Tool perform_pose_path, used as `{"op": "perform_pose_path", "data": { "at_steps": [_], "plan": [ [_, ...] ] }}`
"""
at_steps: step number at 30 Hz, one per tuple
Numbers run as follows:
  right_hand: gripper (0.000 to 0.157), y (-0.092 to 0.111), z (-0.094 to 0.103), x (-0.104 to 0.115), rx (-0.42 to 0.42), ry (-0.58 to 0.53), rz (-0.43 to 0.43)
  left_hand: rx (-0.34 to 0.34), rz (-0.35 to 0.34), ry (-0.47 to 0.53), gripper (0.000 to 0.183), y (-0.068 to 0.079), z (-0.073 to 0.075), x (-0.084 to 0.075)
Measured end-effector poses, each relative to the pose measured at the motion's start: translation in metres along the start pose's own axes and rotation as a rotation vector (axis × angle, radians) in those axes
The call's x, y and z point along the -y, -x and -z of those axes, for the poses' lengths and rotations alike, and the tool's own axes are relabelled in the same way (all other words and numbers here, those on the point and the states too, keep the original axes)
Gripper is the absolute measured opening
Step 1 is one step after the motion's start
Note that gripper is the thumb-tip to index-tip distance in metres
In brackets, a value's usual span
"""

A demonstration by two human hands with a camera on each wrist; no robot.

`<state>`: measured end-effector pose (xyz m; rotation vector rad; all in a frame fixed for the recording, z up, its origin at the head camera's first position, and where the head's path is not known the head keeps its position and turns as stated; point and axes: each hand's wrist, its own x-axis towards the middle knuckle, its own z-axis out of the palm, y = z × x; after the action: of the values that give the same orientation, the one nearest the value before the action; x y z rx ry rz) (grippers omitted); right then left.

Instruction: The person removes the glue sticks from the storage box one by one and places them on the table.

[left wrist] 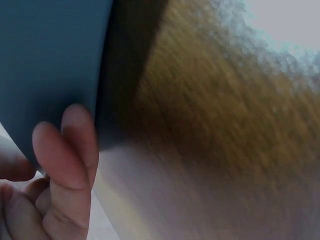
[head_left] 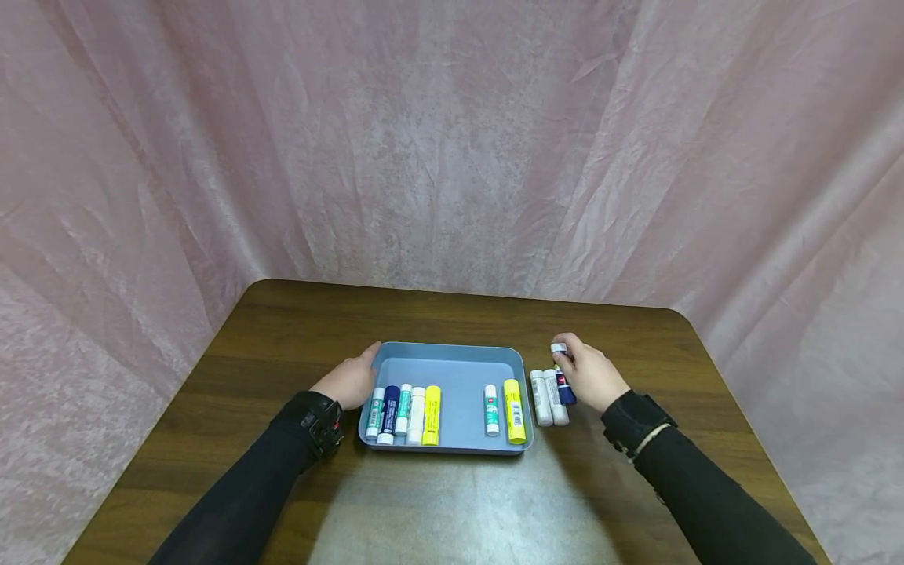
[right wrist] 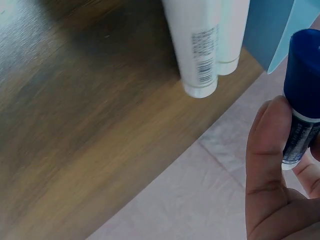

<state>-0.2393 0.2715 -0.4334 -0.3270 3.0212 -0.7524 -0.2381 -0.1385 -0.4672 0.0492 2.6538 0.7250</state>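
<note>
Black sleeves come in from the near edge, both arms stretched over a brown wooden tabletop towards a blue tray. At the tray's left end the left hand rests with its forefinger straight out towards the far corner and other fingers relaxed against the outer wall, probably to steady the tray. I cannot tell whether the thumb goes over the rim.

To the right of the tray, the right hand has its fingers drawn narrow around a blue glue stick. They pinch its labelled body, which leaves the cap and the white end showing; the cap points back towards the person, perhaps simply because that suits the wrist's angle. Two white glue sticks lie side by side on the tabletop just outside the tray, likely within easy reach of that hand.

Inside the tray, five sticks lie in a close row at the left, roughly parallel, which seems to save room. A bare stretch separates them from a small teal stick and a yellow stick, spaced slightly apart.
</note>
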Motion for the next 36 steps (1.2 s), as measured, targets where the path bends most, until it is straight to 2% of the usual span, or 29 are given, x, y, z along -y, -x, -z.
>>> {"op": "perform_pose_path", "data": {
  "at_steps": [5,14,36],
  "plan": [
    [0.029,0.0,-0.001,-0.009,-0.022,0.025,0.004,0.003,0.007,0.001,0.06,0.0,0.0,0.0],
    [0.028,0.0,-0.003,-0.02,-0.009,0.03,-0.01,0.002,0.007,0.002,0.061,0.0,-0.001,0.001],
    [0.026,-0.002,-0.017,-0.038,0.075,0.077,-0.051,0.002,0.009,0.007,0.061,-0.003,-0.001,0.002]
  ]
}}
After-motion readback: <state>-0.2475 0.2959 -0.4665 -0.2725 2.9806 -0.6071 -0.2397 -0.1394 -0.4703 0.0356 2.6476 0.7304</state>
